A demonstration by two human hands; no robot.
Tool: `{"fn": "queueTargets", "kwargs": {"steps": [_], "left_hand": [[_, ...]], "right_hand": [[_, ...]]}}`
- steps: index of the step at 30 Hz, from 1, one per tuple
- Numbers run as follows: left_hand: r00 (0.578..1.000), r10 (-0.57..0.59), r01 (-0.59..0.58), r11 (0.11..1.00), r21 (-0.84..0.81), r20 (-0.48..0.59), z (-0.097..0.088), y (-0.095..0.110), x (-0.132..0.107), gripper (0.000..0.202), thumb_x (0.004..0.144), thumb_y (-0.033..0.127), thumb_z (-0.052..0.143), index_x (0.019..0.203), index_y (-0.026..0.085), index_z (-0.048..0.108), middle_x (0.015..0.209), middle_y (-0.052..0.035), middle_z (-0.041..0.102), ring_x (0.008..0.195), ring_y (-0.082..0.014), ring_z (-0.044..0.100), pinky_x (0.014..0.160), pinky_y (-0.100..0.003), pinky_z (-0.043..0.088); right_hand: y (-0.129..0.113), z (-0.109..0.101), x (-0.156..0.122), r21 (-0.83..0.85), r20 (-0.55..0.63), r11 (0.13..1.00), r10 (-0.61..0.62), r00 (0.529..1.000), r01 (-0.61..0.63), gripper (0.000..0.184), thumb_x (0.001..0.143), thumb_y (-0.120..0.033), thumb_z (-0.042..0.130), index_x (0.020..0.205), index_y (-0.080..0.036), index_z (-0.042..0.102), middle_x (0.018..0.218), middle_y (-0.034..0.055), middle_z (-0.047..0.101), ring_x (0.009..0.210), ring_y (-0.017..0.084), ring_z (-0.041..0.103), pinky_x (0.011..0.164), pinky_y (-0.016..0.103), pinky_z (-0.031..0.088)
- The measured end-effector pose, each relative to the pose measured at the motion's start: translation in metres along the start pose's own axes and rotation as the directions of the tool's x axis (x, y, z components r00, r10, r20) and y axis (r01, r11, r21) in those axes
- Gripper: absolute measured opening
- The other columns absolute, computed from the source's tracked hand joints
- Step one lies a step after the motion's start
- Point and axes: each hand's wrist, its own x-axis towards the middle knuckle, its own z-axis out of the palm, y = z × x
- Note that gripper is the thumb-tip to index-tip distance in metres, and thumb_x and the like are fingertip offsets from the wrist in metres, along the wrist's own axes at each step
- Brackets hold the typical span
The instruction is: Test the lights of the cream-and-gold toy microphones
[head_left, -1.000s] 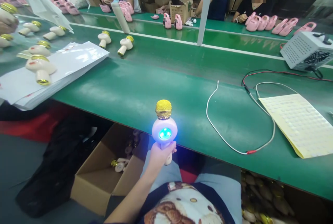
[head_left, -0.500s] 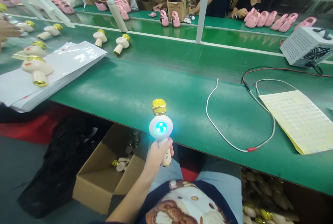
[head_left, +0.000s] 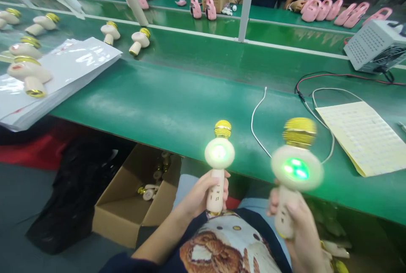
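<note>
A cream toy microphone (head_left: 219, 153) with a gold mesh head stands upright in my left hand (head_left: 203, 190), whose fingers wrap its handle. Its round middle glows pale green-white. My right hand (head_left: 298, 213) grips a second microphone (head_left: 297, 167) by the handle, nearer the camera and slightly blurred. Three green lights shine in its oval body. Both are held over the front edge of the green table (head_left: 177, 95), apart from each other. Button marks show on both handles.
More microphones (head_left: 139, 41) lie at the left, some on a white stack of sheets (head_left: 79, 59). A white cable (head_left: 253, 125), yellow sheet (head_left: 364, 137) and grey power box (head_left: 368, 48) are at the right. Below is a cardboard box (head_left: 120, 213). Across the line, people handle pink items (head_left: 312, 9).
My right hand has come into view with a lit microphone. The left microphone has shifted right, and its light turned from blue to pale green. The view has tilted slightly downward.
</note>
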Motion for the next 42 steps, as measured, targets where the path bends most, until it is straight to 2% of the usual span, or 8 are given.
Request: {"fn": "queueTargets", "kwargs": {"steps": [3, 6, 14, 17, 23, 27, 37, 42], "left_hand": [[0.996, -0.083, 0.083, 0.997, 0.003, 0.032, 0.004, -0.012, 0.004, 0.036, 0.072, 0.039, 0.071, 0.097, 0.015, 0.062, 0.071, -0.0015, 0.06, 0.054, -0.0133, 0.057, 0.044, -0.025, 0.052], [0.993, -0.115, 0.114, 0.993, 0.038, 0.038, 0.004, -0.023, 0.008, 0.033, 0.074, 0.036, 0.069, 0.097, 0.014, 0.061, 0.073, -0.0031, 0.062, 0.055, -0.0124, 0.057, 0.044, -0.023, 0.052], [0.977, -0.167, 0.177, 0.982, -0.065, 0.135, 0.005, -0.028, 0.011, 0.035, 0.077, 0.031, 0.064, 0.108, 0.015, 0.058, 0.08, -0.0034, 0.064, 0.066, -0.0176, 0.066, 0.061, -0.036, 0.06], [0.961, -0.22, 0.226, 0.974, -0.017, 0.17, 0.007, -0.026, 0.009, 0.044, 0.082, 0.035, 0.06, 0.121, 0.018, 0.05, 0.081, -0.0046, 0.066, 0.068, -0.0214, 0.068, 0.055, -0.035, 0.059], [0.977, -0.205, 0.202, 0.978, 0.044, 0.053, 0.016, -0.024, 0.0, 0.044, 0.088, 0.043, 0.051, 0.125, 0.019, 0.046, 0.072, -0.002, 0.063, 0.055, -0.0162, 0.062, 0.031, -0.016, 0.038], [0.99, -0.14, 0.141, 0.981, 0.135, -0.018, 0.011, -0.031, 0.001, 0.045, 0.085, 0.046, 0.053, 0.119, 0.017, 0.048, 0.068, 0.0, 0.061, 0.047, -0.0131, 0.057, 0.028, -0.015, 0.028], [0.997, -0.081, 0.077, 0.974, 0.213, 0.011, 0.005, -0.041, 0.009, 0.04, 0.078, 0.049, 0.059, 0.102, 0.019, 0.046, 0.066, 0.0022, 0.059, 0.045, -0.0121, 0.057, 0.028, -0.015, 0.029], [0.975, -0.133, 0.111, 0.985, 0.133, 0.176, 0.0, -0.037, 0.009, 0.046, 0.08, 0.048, 0.064, 0.11, 0.021, 0.043, 0.076, 0.0004, 0.061, 0.054, -0.0135, 0.063, 0.032, -0.015, 0.037]], "right_hand": [[0.022, 0.01, 0.028, 0.132, -0.024, 0.986, 0.109, 0.994, -0.105, 0.033, 0.072, -0.04, 0.078, 0.097, -0.022, 0.066, 0.069, -0.0011, 0.058, 0.054, 0.011, 0.05, 0.043, 0.02, 0.046], [0.037, 0.013, 0.034, 0.192, 0.001, 0.963, 0.192, 0.981, -0.189, 0.032, 0.075, -0.042, 0.075, 0.097, -0.02, 0.066, 0.067, -0.0013, 0.06, 0.053, 0.011, 0.053, 0.045, 0.02, 0.048], [0.034, 0.004, 0.032, 0.077, 0.103, 0.963, 0.248, 0.963, -0.256, 0.047, 0.077, -0.051, 0.071, 0.111, -0.021, 0.059, 0.083, 0.0024, 0.069, 0.059, 0.017, 0.065, 0.052, 0.029, 0.056], [0.037, 0.003, 0.03, 0.046, 0.072, 0.953, 0.295, 0.953, -0.299, 0.049, 0.081, -0.054, 0.065, 0.118, -0.023, 0.053, 0.078, 0.0006, 0.068, 0.055, 0.017, 0.064, 0.05, 0.029, 0.054], [0.046, 0.008, 0.021, -0.042, -0.05, 0.963, 0.265, 0.963, -0.267, 0.044, 0.078, -0.058, 0.065, 0.099, -0.02, 0.058, 0.069, 0.0005, 0.064, 0.054, 0.017, 0.062, 0.033, 0.02, 0.037], [0.044, 0.012, 0.017, -0.005, -0.022, 0.958, 0.285, 0.958, -0.286, 0.041, 0.08, -0.054, 0.065, 0.1, -0.02, 0.058, 0.07, 0.0, 0.064, 0.053, 0.017, 0.061, 0.041, 0.024, 0.047], [0.042, 0.013, 0.019, -0.014, -0.044, 0.974, 0.226, 0.973, -0.227, 0.033, 0.079, -0.05, 0.065, 0.089, -0.019, 0.058, 0.061, -0.0019, 0.06, 0.044, 0.013, 0.055, 0.035, 0.02, 0.042], [0.043, 0.009, 0.02, -0.022, 0.027, 0.979, 0.202, 0.979, -0.202, 0.033, 0.077, -0.049, 0.068, 0.088, -0.02, 0.057, 0.061, -0.0025, 0.059, 0.044, 0.013, 0.055, 0.035, 0.02, 0.043]]}}
